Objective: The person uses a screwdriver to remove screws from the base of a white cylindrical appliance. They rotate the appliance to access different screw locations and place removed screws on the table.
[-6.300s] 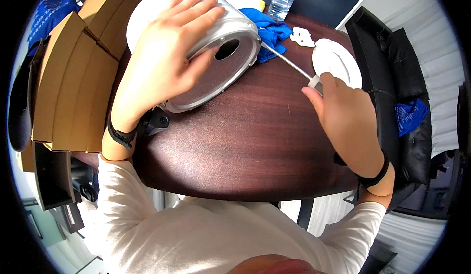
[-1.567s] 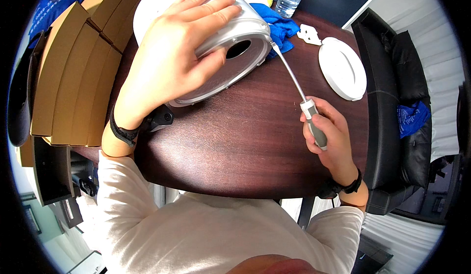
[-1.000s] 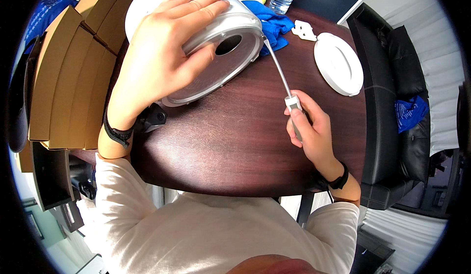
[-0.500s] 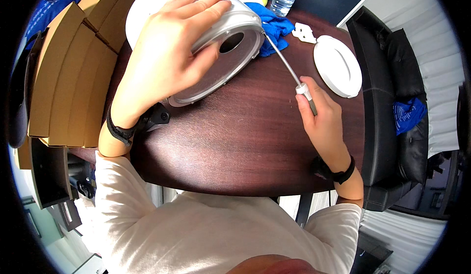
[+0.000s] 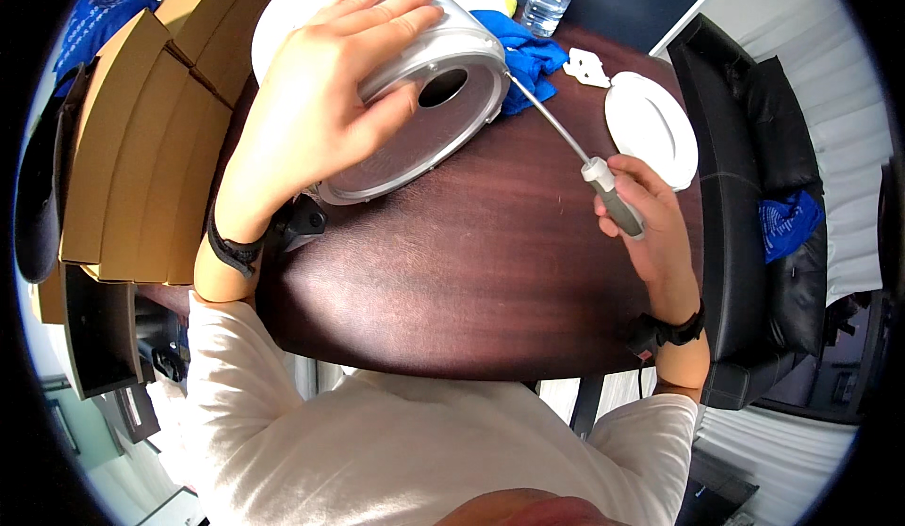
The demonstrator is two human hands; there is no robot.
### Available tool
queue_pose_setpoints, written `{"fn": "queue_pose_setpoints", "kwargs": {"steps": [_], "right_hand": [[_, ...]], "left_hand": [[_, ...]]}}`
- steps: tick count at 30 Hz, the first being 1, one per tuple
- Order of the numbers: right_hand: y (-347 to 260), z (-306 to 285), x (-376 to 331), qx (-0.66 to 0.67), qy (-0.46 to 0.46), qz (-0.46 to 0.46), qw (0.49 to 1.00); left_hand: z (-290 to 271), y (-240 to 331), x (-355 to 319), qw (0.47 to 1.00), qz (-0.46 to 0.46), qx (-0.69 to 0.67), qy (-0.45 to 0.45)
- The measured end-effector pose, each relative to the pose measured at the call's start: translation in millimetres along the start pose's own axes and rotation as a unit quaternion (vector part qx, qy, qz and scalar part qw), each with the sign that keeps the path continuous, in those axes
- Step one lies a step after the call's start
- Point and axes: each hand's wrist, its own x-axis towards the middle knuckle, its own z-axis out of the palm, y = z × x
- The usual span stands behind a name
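We hold a screwdriver (image 5: 596,172) at the white drum (image 5: 429,47)
Our left hand (image 5: 330,83) spreads on it; our right hand (image 5: 655,229) clasps the screwdriver.

The bare left hand (image 5: 332,97) spreads palm-down toward the far left of the dark-brown, wood-grained surface (image 5: 471,271). The bare right hand (image 5: 654,229) curls near its right edge.

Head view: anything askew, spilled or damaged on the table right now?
Nothing looks spilled or damaged. What looks askew is the white cylinder: it lies tipped, its round end toward the person, under the left hand, while the right hand holds a screwdriver to its rim. The blue cloth beyond is merely crumpled.
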Motion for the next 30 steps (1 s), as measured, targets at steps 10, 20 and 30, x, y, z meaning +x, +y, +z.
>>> {"fn": "queue_pose_setpoints", "kwargs": {"steps": [10,20,30], "right_hand": [[0,-17,27,-0.15,-0.151,0.063,0.975],[-62,26,-8,-0.732,0.08,-0.402,0.544],[-39,19,-24,-0.462,0.008,-0.271,0.844]], "left_hand": [[2,6,-2,0.999,0.026,0.024,0.003],[2,11,0,0.999,0.017,0.038,-0.003],[1,7,-1,0.999,0.014,0.036,-0.005]]}}
